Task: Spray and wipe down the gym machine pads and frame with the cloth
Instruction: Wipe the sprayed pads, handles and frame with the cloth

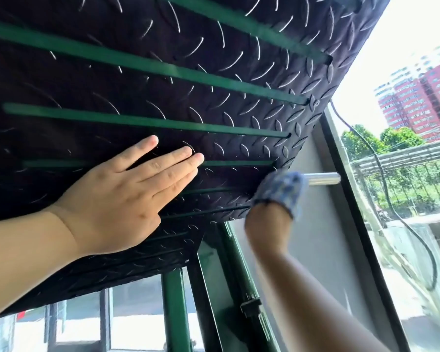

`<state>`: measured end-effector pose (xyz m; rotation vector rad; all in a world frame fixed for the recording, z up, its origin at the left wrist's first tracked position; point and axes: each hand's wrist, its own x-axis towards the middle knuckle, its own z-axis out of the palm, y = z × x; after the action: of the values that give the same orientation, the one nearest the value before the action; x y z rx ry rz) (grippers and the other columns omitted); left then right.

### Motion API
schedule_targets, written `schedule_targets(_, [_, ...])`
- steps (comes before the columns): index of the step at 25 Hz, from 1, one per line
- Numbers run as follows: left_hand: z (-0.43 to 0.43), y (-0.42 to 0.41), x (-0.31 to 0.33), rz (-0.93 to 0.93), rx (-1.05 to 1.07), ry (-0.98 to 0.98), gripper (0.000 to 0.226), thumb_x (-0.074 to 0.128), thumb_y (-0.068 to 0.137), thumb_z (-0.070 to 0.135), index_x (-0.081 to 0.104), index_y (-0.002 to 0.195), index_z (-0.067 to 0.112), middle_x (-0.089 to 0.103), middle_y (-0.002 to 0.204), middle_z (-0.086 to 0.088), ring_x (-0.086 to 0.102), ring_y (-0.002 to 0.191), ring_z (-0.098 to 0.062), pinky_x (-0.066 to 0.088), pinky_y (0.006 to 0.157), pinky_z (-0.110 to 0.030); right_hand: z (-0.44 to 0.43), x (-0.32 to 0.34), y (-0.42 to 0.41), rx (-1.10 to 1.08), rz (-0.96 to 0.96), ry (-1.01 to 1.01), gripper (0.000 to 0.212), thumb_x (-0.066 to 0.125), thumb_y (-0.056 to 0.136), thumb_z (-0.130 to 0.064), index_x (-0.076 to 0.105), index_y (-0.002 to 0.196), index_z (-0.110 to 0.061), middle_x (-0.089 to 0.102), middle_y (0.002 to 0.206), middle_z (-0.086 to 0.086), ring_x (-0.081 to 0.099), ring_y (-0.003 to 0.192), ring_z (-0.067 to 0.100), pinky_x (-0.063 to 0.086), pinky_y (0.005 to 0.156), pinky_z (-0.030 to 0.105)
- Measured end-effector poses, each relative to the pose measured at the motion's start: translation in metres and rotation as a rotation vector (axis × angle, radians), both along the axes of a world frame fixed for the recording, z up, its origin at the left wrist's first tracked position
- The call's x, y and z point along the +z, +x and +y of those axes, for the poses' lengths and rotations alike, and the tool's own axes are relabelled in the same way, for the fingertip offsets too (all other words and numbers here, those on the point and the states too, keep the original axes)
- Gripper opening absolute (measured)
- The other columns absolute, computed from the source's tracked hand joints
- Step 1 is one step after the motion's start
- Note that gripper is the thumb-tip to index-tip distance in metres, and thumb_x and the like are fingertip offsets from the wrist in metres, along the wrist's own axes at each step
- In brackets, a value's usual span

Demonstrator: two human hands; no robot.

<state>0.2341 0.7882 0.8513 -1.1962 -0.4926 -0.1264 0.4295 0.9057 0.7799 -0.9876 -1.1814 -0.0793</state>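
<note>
A large black footplate (163, 72) with a raised diamond tread and green slots fills the upper left of the head view, tilted overhead. My left hand (120, 199) lies flat against it, fingers straight and together. My right hand (267, 229) grips a blue-and-white cloth (280, 191) and presses it against the plate's lower right edge; the cloth hides the fingers and the hand is blurred. Green frame bars (173, 308) run down below the plate.
A shiny steel peg (323, 178) sticks out to the right just behind the cloth. A dark window frame (353, 224) and a black cable (401, 219) stand at the right, with glass, trees and red buildings beyond.
</note>
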Motion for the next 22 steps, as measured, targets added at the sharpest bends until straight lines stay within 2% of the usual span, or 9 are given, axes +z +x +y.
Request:
schedule_targets(2, [0.002, -0.007, -0.003, -0.004, -0.001, -0.004, 0.061, 0.03, 0.087, 0.019, 0.034, 0.145, 0.002, 0.022, 0.157, -0.011, 0.02, 0.144, -0.021, 0.01, 0.118, -0.048, 0.001, 0.028, 0.013, 0.044, 0.371, 0.154, 0.023, 0.039, 0.088, -0.005, 0.056, 0.086, 0.01, 0.051, 0.093, 0.02, 0.042, 0.086, 0.026, 0.027, 0.073, 0.026])
schedule_targets(4, [0.004, -0.012, -0.006, -0.016, 0.002, -0.02, 0.061, 0.03, 0.086, 0.019, 0.034, 0.145, 0.001, 0.022, 0.157, -0.011, 0.02, 0.144, -0.022, 0.009, 0.119, -0.048, 0.006, 0.028, 0.002, 0.032, 0.301, 0.035, 0.042, 0.04, 0.088, 0.004, 0.041, 0.128, 0.016, 0.041, 0.132, 0.028, 0.042, 0.112, 0.032, 0.026, 0.09, 0.021])
schedule_targets(5, [0.004, -0.014, -0.007, -0.025, 0.004, -0.03, 0.061, 0.03, 0.086, 0.018, 0.034, 0.145, 0.001, 0.022, 0.157, -0.011, 0.02, 0.144, -0.022, 0.009, 0.119, -0.047, 0.014, 0.017, -0.009, 0.1, 0.252, -0.075, 0.042, 0.041, 0.09, 0.004, 0.039, 0.131, 0.016, 0.04, 0.134, 0.028, 0.041, 0.121, 0.033, 0.027, 0.094, 0.022])
schedule_targets(7, [0.002, -0.016, -0.008, -0.029, 0.007, -0.046, 0.061, 0.03, 0.085, 0.017, 0.035, 0.144, 0.001, 0.023, 0.156, -0.011, 0.02, 0.144, -0.022, 0.009, 0.119, -0.047, 0.018, -0.01, -0.03, 0.189, 0.072, -0.331, 0.018, 0.043, 0.094, -0.003, 0.054, 0.095, 0.011, 0.053, 0.094, 0.015, 0.051, 0.111, 0.032, 0.038, 0.091, 0.031])
schedule_targets(9, [-0.001, -0.017, -0.008, -0.025, 0.017, -0.067, 0.061, 0.031, 0.085, 0.017, 0.036, 0.143, 0.0, 0.025, 0.156, -0.012, 0.02, 0.144, -0.022, 0.01, 0.118, -0.047, 0.017, -0.018, -0.032, 0.231, 0.084, -0.315, 0.025, 0.041, 0.094, -0.009, 0.04, 0.069, -0.002, 0.042, 0.072, 0.001, 0.052, 0.091, 0.027, 0.045, 0.089, 0.036])
schedule_targets(12, [-0.008, -0.017, -0.007, -0.026, 0.029, -0.097, 0.062, 0.033, 0.083, 0.018, 0.037, 0.142, 0.0, 0.026, 0.155, -0.013, 0.022, 0.144, -0.023, 0.012, 0.118, -0.046, -0.001, 0.016, -0.018, 0.213, 0.494, 0.196, 0.028, 0.036, 0.076, -0.003, 0.053, 0.093, -0.016, 0.051, 0.099, 0.016, 0.047, 0.091, 0.026, 0.043, 0.09, 0.036])
schedule_targets(16, [-0.015, -0.023, -0.01, -0.017, 0.027, -0.129, 0.062, 0.034, 0.082, 0.019, 0.039, 0.142, 0.001, 0.028, 0.154, -0.013, 0.024, 0.143, -0.023, 0.014, 0.117, -0.045, -0.025, 0.027, -0.031, 0.178, 0.392, 0.322, 0.053, 0.035, 0.083, 0.011, 0.046, 0.132, -0.007, 0.036, 0.144, 0.018, 0.035, 0.131, 0.035, 0.029, 0.104, 0.031])
schedule_targets(19, [-0.022, -0.029, -0.011, -0.031, 0.037, -0.163, 0.062, 0.034, 0.081, 0.018, 0.041, 0.141, 0.001, 0.03, 0.153, -0.012, 0.025, 0.142, -0.023, 0.015, 0.116, -0.045, -0.005, -0.013, -0.054, 0.238, 0.296, 0.105, 0.034, 0.039, 0.094, 0.001, 0.056, 0.122, -0.006, 0.058, 0.123, 0.014, 0.054, 0.112, 0.034, 0.033, 0.076, 0.022])
schedule_targets(22, [-0.029, -0.029, -0.008, -0.029, 0.042, -0.181, 0.062, 0.032, 0.082, 0.018, 0.042, 0.141, 0.001, 0.031, 0.153, -0.012, 0.025, 0.142, -0.023, 0.016, 0.116, -0.044, -0.021, -0.006, -0.044, 0.268, 0.281, 0.147, 0.025, 0.038, 0.091, 0.002, 0.059, 0.106, -0.003, 0.06, 0.106, 0.014, 0.056, 0.099, 0.03, 0.03, 0.073, 0.018])
